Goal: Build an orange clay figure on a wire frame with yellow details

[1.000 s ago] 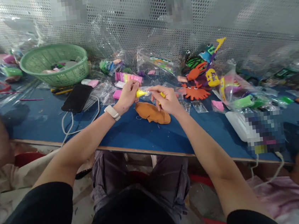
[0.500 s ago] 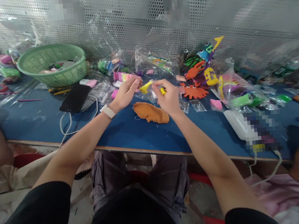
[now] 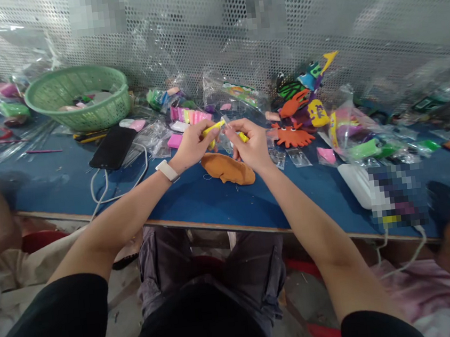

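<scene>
My left hand (image 3: 194,144), with a pale band at its wrist, is closed round a yellow piece of soft modelling clay (image 3: 213,128). The fingers of my right hand (image 3: 253,145) pinch a small clear plastic wrapper (image 3: 226,125), which meets the tip of that clay. A second bit of yellow (image 3: 242,136) shows in the right hand's grip; its shape is mostly hidden. Just below both hands lies a long brown-orange clay shape (image 3: 228,169) on the blue table (image 3: 213,207), a thin thread or wire at its left end.
A green basket (image 3: 79,119) and a black phone (image 3: 113,148) with a white cable stand to the left. Pink clay packs (image 3: 176,141) lie behind my left hand. An orange clay crab (image 3: 292,135), other figures and plastic bags crowd the right. Other people's arms are at both sides.
My left hand has moved slightly down and in, its fingers now wrapped further round the yellow clay. The wrapper now stands up between the hands. The brown shape has stayed put.
</scene>
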`<state>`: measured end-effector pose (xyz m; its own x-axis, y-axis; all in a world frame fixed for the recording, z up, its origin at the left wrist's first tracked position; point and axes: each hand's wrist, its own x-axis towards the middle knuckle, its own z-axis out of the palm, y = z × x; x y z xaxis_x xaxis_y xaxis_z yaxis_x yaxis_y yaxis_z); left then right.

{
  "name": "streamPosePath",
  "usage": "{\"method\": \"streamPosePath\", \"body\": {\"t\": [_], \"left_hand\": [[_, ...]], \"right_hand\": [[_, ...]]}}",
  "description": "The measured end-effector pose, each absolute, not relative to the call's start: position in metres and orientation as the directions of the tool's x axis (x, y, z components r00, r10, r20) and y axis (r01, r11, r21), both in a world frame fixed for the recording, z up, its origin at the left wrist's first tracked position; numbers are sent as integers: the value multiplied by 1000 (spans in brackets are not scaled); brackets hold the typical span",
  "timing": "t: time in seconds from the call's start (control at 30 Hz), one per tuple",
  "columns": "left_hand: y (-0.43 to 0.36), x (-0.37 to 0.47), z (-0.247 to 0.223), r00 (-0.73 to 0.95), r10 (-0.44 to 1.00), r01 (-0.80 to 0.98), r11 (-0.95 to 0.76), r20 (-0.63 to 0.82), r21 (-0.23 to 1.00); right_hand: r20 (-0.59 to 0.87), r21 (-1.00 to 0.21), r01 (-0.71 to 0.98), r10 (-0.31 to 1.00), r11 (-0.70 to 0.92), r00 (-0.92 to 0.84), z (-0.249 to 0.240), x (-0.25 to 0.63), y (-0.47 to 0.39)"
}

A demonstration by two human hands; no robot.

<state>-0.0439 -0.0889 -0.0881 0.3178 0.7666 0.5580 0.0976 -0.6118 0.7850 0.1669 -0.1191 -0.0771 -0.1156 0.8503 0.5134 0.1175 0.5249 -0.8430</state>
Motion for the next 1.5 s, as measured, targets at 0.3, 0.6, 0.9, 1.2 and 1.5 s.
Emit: {"method": "streamPosePath", "body": {"t": [0.3, 0.6, 0.9, 1.2, 1.5], "left_hand": [[-79, -66, -76, 350, 712, 605, -668, 608, 434], [-70, -76, -80, 369, 658, 468, -742, 656, 480], [-90, -44, -86, 308, 676, 217, -735, 670, 642], [-94, -45, -81, 305, 742, 170, -659, 597, 732], [-97, -47, -76, 307, 766, 203, -633, 565, 747]], "right_hand": [[513, -850, 98, 856, 517, -64, -83, 166, -116], [507, -860, 84, 862, 504, 22, -84, 162, -115], [493, -868, 51, 870, 493, -18, -83, 160, -119], [490, -850, 122, 855, 512, -172, -85, 166, -118], [457, -865, 94, 852, 492, -255, -81, 169, -120]]}}
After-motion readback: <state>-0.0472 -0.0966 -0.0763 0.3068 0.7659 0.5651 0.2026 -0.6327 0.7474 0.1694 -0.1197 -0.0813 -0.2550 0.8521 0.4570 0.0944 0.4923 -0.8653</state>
